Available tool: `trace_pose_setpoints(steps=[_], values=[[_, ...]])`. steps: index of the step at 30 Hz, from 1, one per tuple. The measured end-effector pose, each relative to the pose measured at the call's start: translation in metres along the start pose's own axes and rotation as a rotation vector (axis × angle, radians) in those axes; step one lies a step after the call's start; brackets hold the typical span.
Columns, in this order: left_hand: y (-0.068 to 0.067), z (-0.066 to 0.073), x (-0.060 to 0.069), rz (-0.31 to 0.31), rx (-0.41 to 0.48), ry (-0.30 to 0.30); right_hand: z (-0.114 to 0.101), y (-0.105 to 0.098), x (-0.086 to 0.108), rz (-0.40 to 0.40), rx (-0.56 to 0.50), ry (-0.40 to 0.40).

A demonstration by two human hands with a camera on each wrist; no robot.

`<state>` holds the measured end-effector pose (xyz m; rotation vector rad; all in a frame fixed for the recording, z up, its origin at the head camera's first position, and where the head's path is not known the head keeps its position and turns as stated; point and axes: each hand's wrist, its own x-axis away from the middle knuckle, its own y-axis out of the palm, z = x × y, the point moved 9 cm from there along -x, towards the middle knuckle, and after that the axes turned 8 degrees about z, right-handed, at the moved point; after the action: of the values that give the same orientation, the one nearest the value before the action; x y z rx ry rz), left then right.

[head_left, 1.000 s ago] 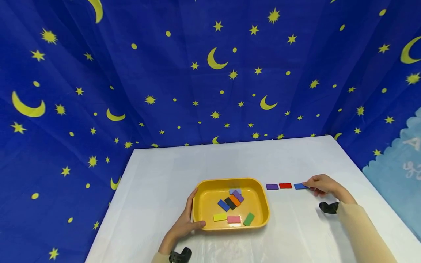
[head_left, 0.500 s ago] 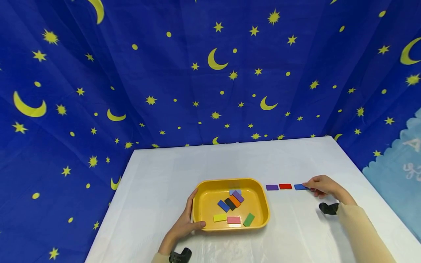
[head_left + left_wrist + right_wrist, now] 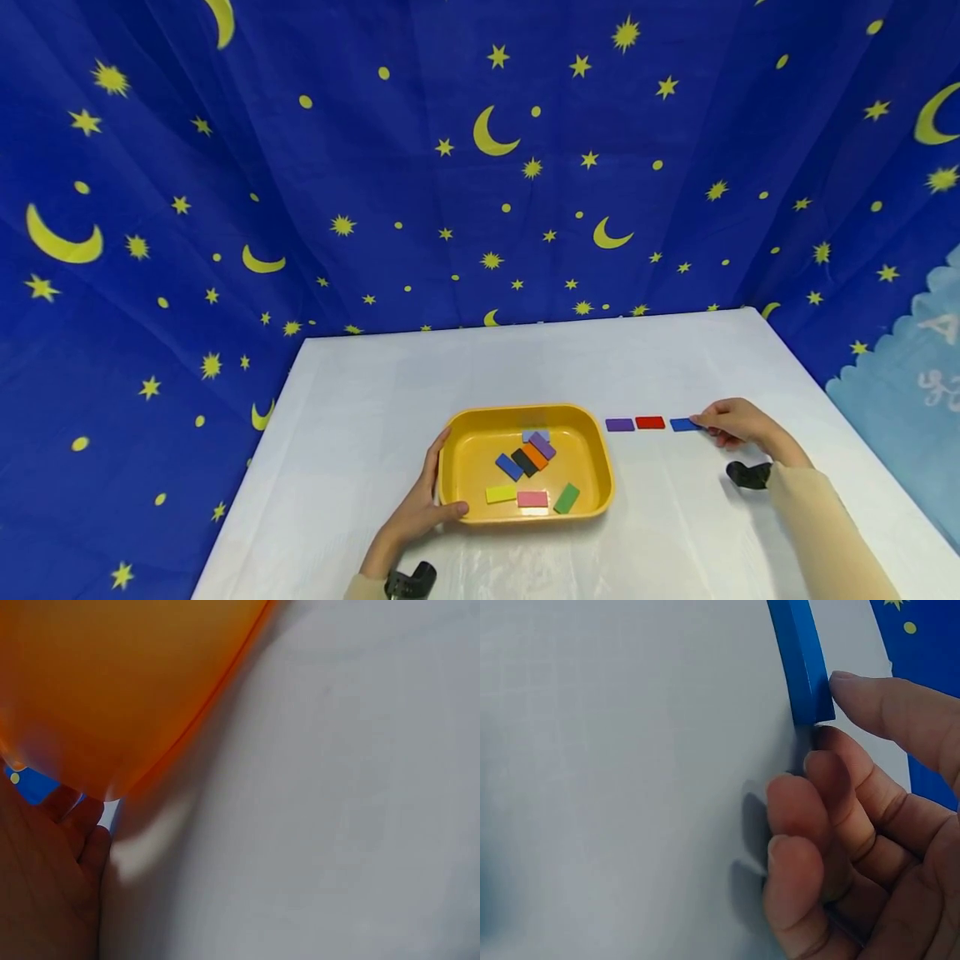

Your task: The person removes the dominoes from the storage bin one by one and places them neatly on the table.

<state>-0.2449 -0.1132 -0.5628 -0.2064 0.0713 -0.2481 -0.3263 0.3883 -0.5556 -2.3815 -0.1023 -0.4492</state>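
My left hand (image 3: 420, 504) holds the left side of a yellow plastic tray (image 3: 600, 417), its thumb over the front rim and its fingers along the outer wall. Low in the left wrist view, some of that hand's fingers (image 3: 94, 840) show under the tray's orange-looking side (image 3: 135, 690). Off to the right, my right hand (image 3: 738, 422) pinches the right end of a flat blue domino block (image 3: 682, 425) on the table. The right wrist view shows the thumb (image 3: 877, 705) against the end of the blue block (image 3: 804, 660), the other fingers curled below.
Left of the blue block lie a red block (image 3: 650, 422) and a purple block (image 3: 620, 425), roughly in one row. Inside the tray are several loose blocks, among them a yellow one (image 3: 501, 494) and a green one (image 3: 567, 498). A starry curtain (image 3: 420, 183) borders the white table (image 3: 375, 400).
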Motion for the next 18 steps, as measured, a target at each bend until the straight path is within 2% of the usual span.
trace_pose_setpoints(steps=[4,7,12,18], values=[[0.000,0.000,0.000,-0.002,-0.005,0.004,-0.005,-0.004,-0.001,0.026,0.065,-0.022],[0.000,0.000,0.001,-0.002,-0.006,0.005,-0.022,-0.008,-0.002,0.075,0.150,-0.078],[0.000,0.001,0.000,0.000,0.005,0.004,-0.078,-0.003,0.001,0.124,0.256,-0.205],[0.001,0.000,0.000,-0.004,-0.001,0.005,-0.150,0.024,0.005,0.091,0.296,-0.370]])
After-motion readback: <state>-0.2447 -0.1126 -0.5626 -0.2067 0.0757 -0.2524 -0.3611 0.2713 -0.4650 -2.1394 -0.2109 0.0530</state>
